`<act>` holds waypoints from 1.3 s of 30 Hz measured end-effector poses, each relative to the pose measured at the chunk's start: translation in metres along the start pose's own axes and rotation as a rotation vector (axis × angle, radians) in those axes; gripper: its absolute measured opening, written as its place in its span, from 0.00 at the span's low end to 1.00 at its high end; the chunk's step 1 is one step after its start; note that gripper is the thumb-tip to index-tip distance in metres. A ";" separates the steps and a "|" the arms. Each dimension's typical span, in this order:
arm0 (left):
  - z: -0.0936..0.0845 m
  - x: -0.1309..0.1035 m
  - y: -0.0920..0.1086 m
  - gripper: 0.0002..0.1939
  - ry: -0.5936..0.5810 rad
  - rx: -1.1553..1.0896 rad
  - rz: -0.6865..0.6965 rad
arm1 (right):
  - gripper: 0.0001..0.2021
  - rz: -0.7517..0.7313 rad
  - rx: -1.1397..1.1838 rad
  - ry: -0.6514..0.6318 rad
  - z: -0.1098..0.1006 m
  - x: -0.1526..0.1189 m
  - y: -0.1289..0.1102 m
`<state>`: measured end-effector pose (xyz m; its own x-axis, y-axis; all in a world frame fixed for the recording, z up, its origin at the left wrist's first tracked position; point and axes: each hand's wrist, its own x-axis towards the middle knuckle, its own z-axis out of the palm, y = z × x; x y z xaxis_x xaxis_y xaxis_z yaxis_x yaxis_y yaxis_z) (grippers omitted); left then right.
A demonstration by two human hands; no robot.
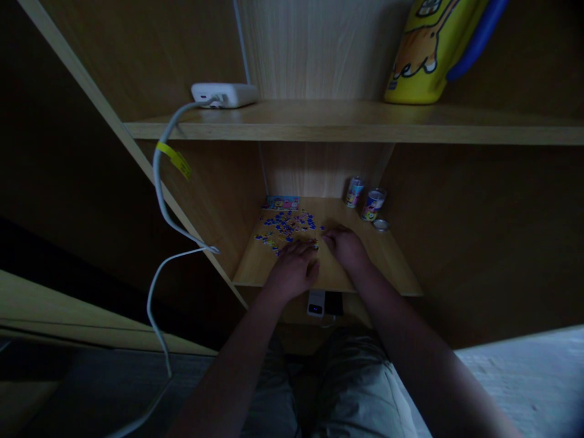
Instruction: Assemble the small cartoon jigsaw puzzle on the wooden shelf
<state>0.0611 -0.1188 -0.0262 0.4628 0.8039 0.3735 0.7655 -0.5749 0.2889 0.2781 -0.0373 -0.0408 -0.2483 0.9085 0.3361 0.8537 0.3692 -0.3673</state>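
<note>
Many small jigsaw puzzle pieces (287, 224), blue, yellow and pink, lie scattered over the left part of the low shelf board (333, 267). My left hand (294, 271) rests at their near edge, fingers stretched forward and thumb apart, covering some of them. A few yellow pieces (314, 244) show just past its fingertips. To the right, my right hand (345, 244) has its thumb and fingers pinched together low over the board. Whatever is in that pinch is too small and dark to make out. One blue piece (322, 227) lies just beyond these fingertips.
A colourful picture card (281, 202) lies at the back left. Two printed cans (354, 191) stand at the back right, a round lid (381, 225) beside them. Above, the upper shelf (319, 121) holds a white charger (225, 95) with a hanging cable (157, 170) and a yellow jug (417, 58).
</note>
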 end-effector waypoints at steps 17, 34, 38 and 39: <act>-0.001 0.000 0.001 0.16 -0.010 -0.001 -0.012 | 0.06 0.020 0.511 0.084 0.005 -0.001 0.014; -0.002 0.000 0.001 0.16 -0.005 -0.003 -0.006 | 0.04 -0.039 0.635 0.110 0.014 -0.002 0.018; -0.005 -0.001 0.002 0.16 -0.009 -0.006 -0.005 | 0.07 -0.053 0.586 0.069 0.012 -0.001 0.018; -0.005 -0.001 0.003 0.16 -0.012 -0.005 -0.004 | 0.07 -0.055 0.575 0.070 0.011 -0.001 0.018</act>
<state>0.0606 -0.1218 -0.0211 0.4650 0.8082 0.3613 0.7655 -0.5721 0.2945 0.2885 -0.0296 -0.0573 -0.2376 0.8772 0.4171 0.4499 0.4800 -0.7531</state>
